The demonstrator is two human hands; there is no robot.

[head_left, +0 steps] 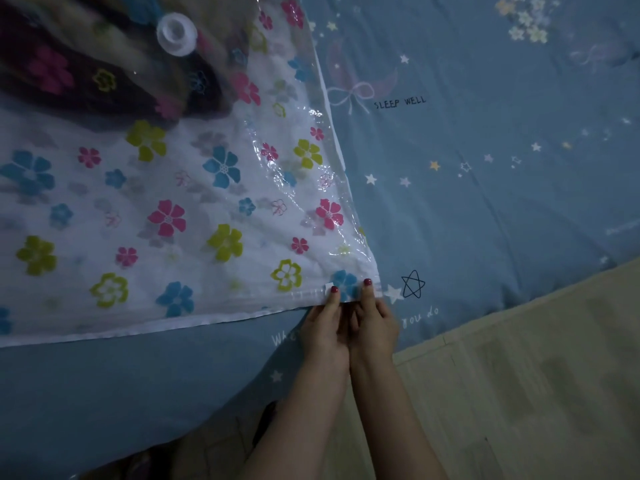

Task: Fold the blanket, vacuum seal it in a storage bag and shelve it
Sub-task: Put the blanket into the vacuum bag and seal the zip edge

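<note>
So the sealing step is what's in hand here, by the look of it. The flower-printed vacuum storage bag point(194, 216) is laid flat on a blue star-print bedsheet point(485, 168), and the dark folded blanket point(86, 71) is already tucked inside it, up at about 11 o'clock, right under the round white air valve point(176, 33).

Down at roughly 5 o'clock of the bag, the zip strip point(304, 294) along the open edge is being pinched at its corner by both hands. The left hand point(323, 327) and the right hand point(375, 320) are pressed together side by side, thumbs on top of the strip, fingers curled underneath. A small white bit sits just by the left thumb, maybe a slider clip, too blurry to call.

Next move is probably running that pinch along the whole strip toward 9 o'clock, and steady pressure will be needed so no gap is left, or the vacuum won't hold. Valve is untouched so far, and no vacuum is seen anywhere.

Readable writing on the sheet: "SLEEP WELL" at about 1 o'clock, next to a moon and bow, plus "you do" by the right hand. Another word starting "Wh" is half covered by the left wrist. A pale wood-look floor point(536, 375) is visible at 4 o'clock.
</note>
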